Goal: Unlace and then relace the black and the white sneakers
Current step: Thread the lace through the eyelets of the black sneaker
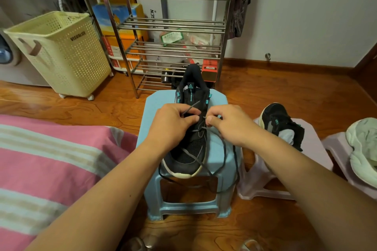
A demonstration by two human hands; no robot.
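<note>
A black sneaker (188,149) with teal trim lies on a light blue stool (151,108), toe toward me. Its dark grey lace (224,153) is loose, with long ends trailing over the stool's front edge. My left hand (171,122) pinches a strand of the lace over the shoe's left side. My right hand (228,122) pinches another strand at the right eyelets. A second black sneaker (281,122) rests on a pale pink stool (314,144) to the right. A white sneaker (365,149) lies on another pink stool (334,146) at the far right edge.
A metal shoe rack (171,26) stands behind the blue stool against the wall. A cream laundry basket (61,53) on wheels is at the left. A pink striped bed cover (51,169) fills the lower left. The floor is wood.
</note>
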